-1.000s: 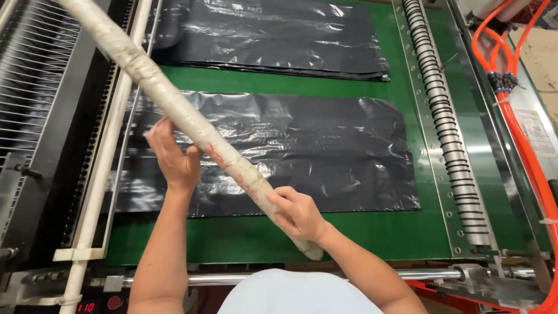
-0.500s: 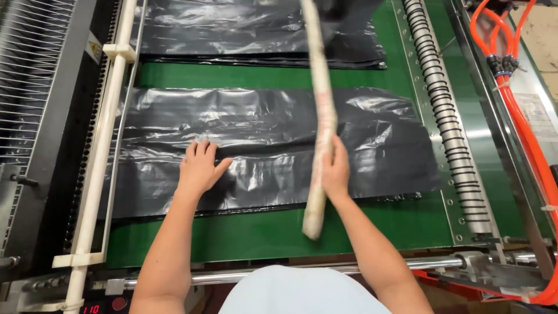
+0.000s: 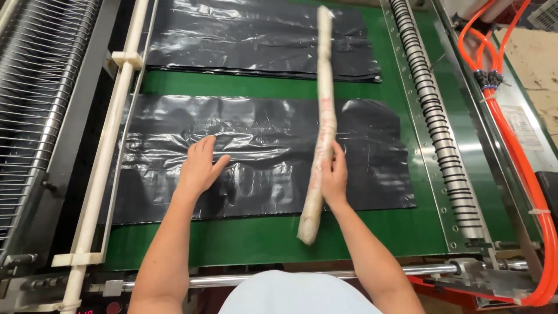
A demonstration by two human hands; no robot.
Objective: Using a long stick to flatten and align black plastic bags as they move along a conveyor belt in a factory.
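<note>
The left hand (image 3: 200, 168) lies flat and open on the black plastic sheet (image 3: 256, 157) in the middle of the frame. The right hand (image 3: 334, 177) presses a long pale stick (image 3: 322, 122) onto the sheet, right of center, but whether its fingers wrap around it is hard to tell.

Glossy, wrinkled black plastic sheet (image 3: 256, 157) at centre. Matt, pale wrapped roll (image 3: 321, 128) across it, maybe paper. Smooth matt green belt (image 3: 232, 241) at six o'clock. Shiny metal coil (image 3: 433, 110) and glossy orange hoses (image 3: 511, 145) at three o'clock.
</note>
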